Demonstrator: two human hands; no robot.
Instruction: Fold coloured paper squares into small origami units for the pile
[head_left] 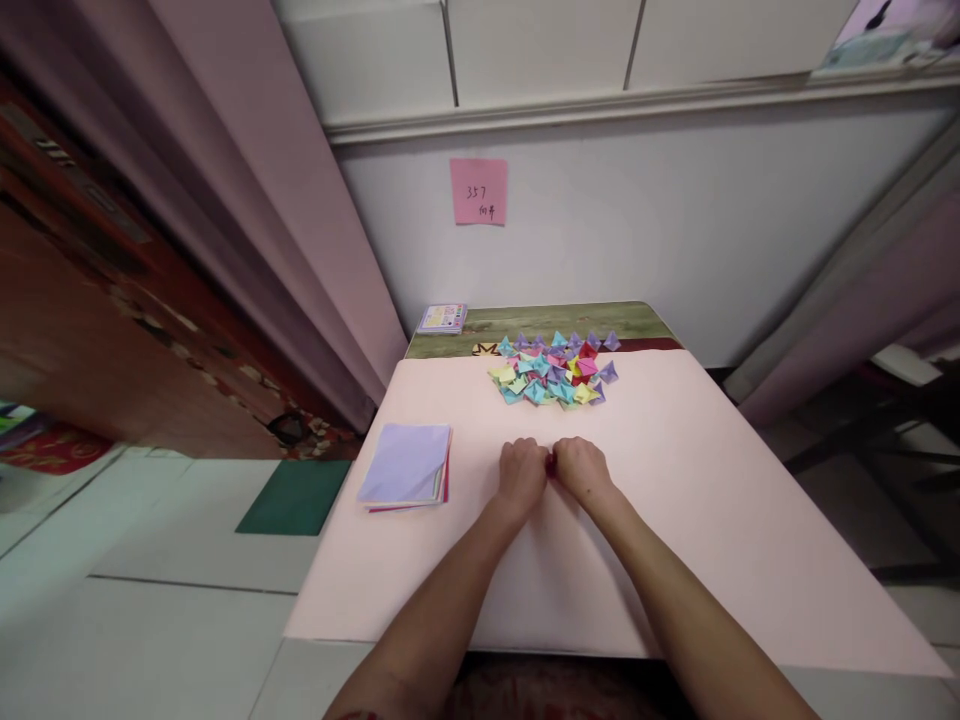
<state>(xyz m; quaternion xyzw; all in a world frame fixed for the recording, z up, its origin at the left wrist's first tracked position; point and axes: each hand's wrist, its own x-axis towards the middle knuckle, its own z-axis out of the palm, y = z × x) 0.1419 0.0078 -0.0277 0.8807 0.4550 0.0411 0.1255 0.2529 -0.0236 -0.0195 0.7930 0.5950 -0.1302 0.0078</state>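
Note:
My left hand and my right hand meet over the middle of the pale pink table covering. Both are closed, knuckles up. Between them a small bit of dark red folded paper shows; the fingers hide most of it, so its exact shape cannot be made out. Beyond the hands lies a heap of small folded origami pieces in blue, purple, yellow, pink and red. To the left of my left hand is a stack of square origami paper, with a lilac sheet on top.
A packet of printed paper lies at the table's back left corner, on a green wood-patterned strip. Behind stands a white wall with a pink note. A curtain and a reddish-brown door are on the left.

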